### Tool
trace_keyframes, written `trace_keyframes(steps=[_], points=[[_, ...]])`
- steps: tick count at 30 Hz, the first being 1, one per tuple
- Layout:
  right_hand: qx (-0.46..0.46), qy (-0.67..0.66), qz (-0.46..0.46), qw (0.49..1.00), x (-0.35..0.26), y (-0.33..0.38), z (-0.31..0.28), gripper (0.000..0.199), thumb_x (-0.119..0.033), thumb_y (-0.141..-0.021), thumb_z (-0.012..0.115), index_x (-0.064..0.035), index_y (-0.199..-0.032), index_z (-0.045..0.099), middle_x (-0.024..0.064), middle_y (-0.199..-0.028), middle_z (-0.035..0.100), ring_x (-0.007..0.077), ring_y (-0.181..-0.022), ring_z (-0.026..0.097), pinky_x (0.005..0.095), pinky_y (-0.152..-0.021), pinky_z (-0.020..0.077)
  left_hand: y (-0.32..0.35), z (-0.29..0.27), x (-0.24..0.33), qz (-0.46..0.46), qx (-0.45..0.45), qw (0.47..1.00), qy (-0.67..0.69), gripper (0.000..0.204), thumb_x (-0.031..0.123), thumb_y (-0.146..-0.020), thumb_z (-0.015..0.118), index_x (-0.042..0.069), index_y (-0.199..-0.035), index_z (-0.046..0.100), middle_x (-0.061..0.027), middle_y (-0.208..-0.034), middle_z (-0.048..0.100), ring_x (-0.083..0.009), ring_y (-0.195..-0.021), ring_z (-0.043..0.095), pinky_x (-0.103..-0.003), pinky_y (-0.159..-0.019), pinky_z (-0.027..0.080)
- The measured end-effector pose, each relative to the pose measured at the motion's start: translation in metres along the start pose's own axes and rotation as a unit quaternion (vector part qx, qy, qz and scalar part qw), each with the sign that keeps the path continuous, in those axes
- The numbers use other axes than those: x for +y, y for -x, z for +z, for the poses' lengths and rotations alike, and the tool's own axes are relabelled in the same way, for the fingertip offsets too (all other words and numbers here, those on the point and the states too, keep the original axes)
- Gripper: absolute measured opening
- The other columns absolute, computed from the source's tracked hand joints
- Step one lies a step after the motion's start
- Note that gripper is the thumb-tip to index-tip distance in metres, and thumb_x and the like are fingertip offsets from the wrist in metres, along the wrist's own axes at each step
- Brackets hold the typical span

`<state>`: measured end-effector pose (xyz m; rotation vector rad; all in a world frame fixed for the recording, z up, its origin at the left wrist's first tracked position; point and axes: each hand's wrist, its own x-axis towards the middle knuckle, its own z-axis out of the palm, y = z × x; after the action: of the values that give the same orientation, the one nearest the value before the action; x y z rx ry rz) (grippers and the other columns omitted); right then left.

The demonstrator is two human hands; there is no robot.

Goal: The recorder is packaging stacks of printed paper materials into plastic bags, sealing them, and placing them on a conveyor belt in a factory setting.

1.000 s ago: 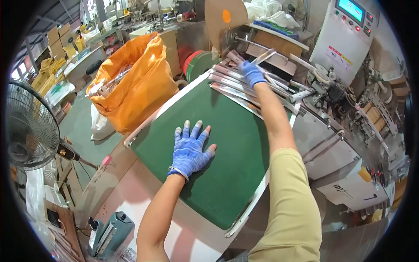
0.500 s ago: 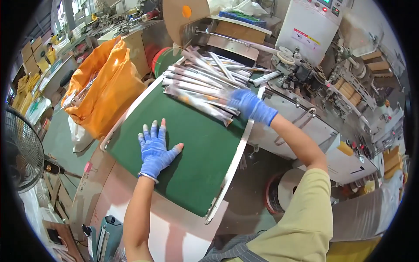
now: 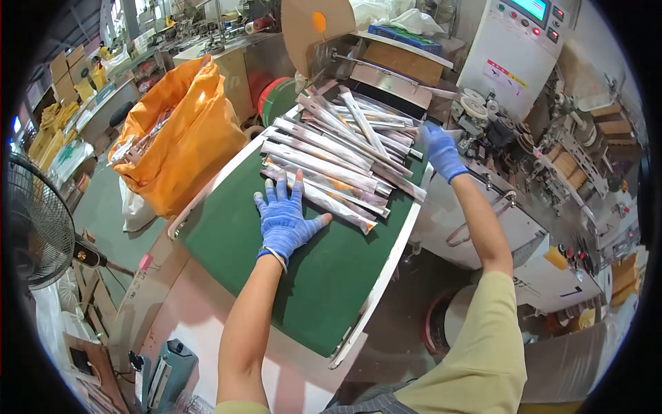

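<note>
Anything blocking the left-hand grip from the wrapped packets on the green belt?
Nothing visible. The left-hand grip is spread over the green belt, its fingertips overlapping the near edge of the wrapped packets in view; contact is unclear.

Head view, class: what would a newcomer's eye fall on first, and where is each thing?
Most likely the big bright orange sack, left of the green belt. Next, the jumbled pile of long, slim, shiny packets on the belt's far part, with the blue-gloved left hand spread at its near edge. The blue-gloved right hand is blurred, by the belt's right edge.
</note>
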<state>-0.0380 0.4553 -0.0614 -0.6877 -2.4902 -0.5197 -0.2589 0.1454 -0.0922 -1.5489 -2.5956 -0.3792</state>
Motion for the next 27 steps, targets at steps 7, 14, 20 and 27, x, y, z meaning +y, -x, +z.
trace_keyframes(steps=[7,14,20,27], points=[[-0.049,-0.105,-0.062,0.991,-0.121,-0.100,-0.009,0.037,-0.031,-0.079,0.055,-0.0044,-0.105,0.052,0.0177,-0.085,0.061,0.0328,-0.080,0.060,0.0418,-0.066,0.0466,0.003,0.003,-0.014,0.006,0.041,0.999,0.010,0.105,0.064,-0.061,0.061,0.014,-0.140,0.014,-0.0192,-0.139,0.022,-0.0336,-0.129,0.020,-0.052,-0.101,0.017],[-0.229,-0.059,0.108,0.965,-0.101,-0.075,0.029,0.049,-0.047,-0.085,0.041,-0.0087,-0.114,0.053,0.0216,-0.112,0.053,0.0349,-0.103,0.052,0.0445,-0.089,0.0399,0.017,-0.001,-0.018,0.027,0.043,0.998,0.037,0.106,0.063,-0.059,0.064,0.012,-0.139,0.017,-0.0198,-0.138,0.024,-0.0336,-0.128,0.023,-0.052,-0.102,0.015],[-0.017,-0.210,0.153,0.966,-0.101,-0.013,-0.036,0.038,-0.038,-0.087,0.044,-0.0078,-0.108,0.054,0.0190,-0.098,0.057,0.0345,-0.093,0.054,0.0394,-0.082,0.0424,0.017,-0.010,-0.037,0.041,0.016,0.998,0.044,0.102,0.058,-0.061,0.065,0.012,-0.139,0.018,-0.0195,-0.140,0.021,-0.0340,-0.129,0.021,-0.049,-0.104,0.013],[0.094,-0.222,0.368,0.898,0.006,0.104,0.017,0.035,-0.036,-0.087,0.049,-0.0034,-0.093,0.060,0.0151,-0.089,0.060,0.0326,-0.083,0.056,0.0371,-0.073,0.0438,0.024,0.004,-0.030,-0.060,0.108,0.976,0.178,0.092,0.049,-0.068,0.063,0.007,-0.137,0.020,-0.0256,-0.140,0.016,-0.0379,-0.130,0.017,-0.048,-0.104,0.015]])
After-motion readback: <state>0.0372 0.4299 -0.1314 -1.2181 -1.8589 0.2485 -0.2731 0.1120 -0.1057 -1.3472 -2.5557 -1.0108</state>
